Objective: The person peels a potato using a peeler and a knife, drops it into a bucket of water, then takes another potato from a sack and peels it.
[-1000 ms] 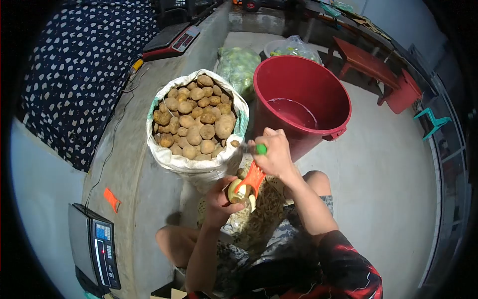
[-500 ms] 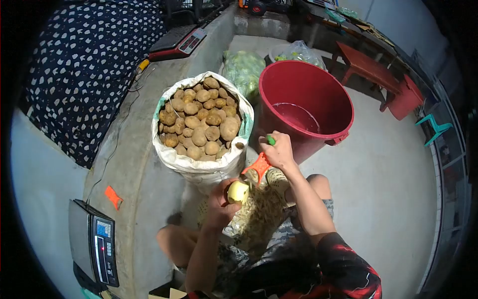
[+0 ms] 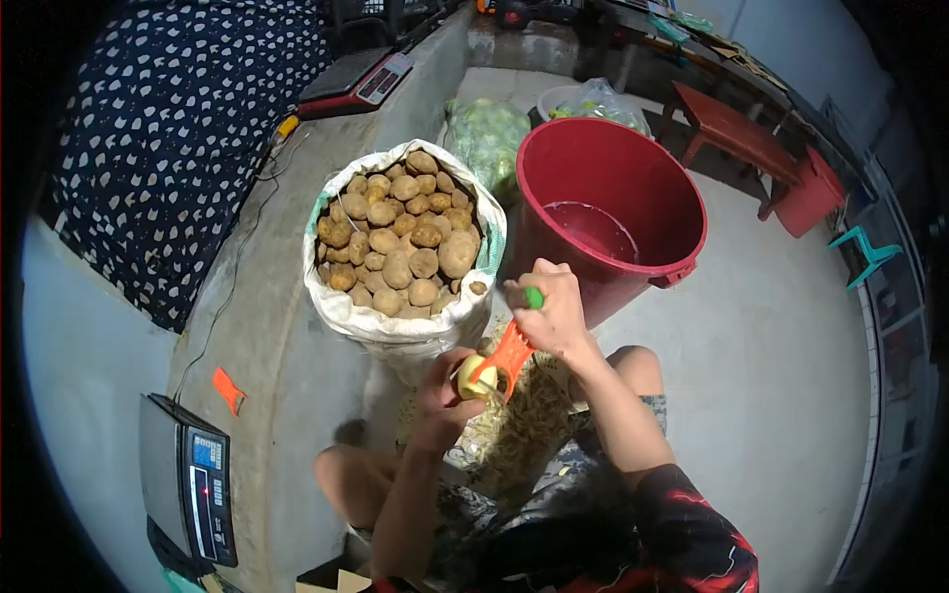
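My left hand (image 3: 439,400) is closed around a peeled, pale yellow potato (image 3: 474,379) above my lap. In my right hand (image 3: 550,308) is a vegetable peeler (image 3: 511,351) with an orange head and a green handle end. The peeler's head touches the right side of the potato. Below both hands, peelings (image 3: 524,425) lie in a heap between my legs. Just beyond my left hand stands a white sack (image 3: 366,321) full of unpeeled potatoes (image 3: 398,269).
A large red tub (image 3: 633,259) with some liquid stands beyond my right hand. Behind the sack is a bag of green vegetables (image 3: 484,133). On the left ledge are a digital scale (image 3: 203,484) and an orange piece (image 3: 228,389). A red bench (image 3: 732,138) stands at back right.
My right hand has brought the peeler down and left, from apart to touching the potato. The left hand keeps its hold on the potato in nearly the same place.
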A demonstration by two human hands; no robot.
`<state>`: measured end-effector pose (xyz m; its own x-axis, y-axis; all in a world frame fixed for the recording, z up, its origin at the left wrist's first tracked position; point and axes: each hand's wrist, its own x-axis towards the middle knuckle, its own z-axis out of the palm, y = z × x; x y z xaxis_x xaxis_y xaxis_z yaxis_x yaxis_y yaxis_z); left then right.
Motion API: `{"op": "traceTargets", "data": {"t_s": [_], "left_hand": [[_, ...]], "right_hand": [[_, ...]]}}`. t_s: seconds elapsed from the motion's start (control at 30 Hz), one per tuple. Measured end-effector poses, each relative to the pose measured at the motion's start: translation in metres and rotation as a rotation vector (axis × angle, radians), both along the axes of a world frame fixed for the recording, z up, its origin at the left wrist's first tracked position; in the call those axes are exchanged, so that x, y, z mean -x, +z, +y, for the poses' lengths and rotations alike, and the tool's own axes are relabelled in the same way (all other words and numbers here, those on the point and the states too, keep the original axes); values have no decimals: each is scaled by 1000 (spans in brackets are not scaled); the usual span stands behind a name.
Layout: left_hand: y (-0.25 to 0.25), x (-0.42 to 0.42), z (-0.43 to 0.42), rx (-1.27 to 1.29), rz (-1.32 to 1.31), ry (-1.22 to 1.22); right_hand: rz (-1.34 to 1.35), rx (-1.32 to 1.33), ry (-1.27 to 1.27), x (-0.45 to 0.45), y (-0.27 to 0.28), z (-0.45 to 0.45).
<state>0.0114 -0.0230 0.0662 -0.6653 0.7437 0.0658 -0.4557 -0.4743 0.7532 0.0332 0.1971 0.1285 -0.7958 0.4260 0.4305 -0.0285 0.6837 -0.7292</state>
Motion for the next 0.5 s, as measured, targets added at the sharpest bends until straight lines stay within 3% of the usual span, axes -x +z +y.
{"op": "traceTargets", "data": {"t_s": [0.07,0.13,0.17,0.23,0.27,0.37,0.5], "left_hand": [[4,1,-2,94,61,15],[1,3,-4,123,51,-54],[0,4,-5,121,53,-56],[-1,7,-10,98,60,-107],[-2,8,-10,98,60,-111],[8,5,-7,150,75,-71],[11,3,-8,174,73,-98]], "right_hand": [[106,-301,-3,-8,21,-11],[45,-281,-63,3,-8,11],[-66,-169,-88,10,-30,27],[-246,103,-76,10,-21,27],[-246,103,-80,5,-19,22],[62,-303,94,-7,24,-10],[-171,-131,-72,11,-26,24]]}}
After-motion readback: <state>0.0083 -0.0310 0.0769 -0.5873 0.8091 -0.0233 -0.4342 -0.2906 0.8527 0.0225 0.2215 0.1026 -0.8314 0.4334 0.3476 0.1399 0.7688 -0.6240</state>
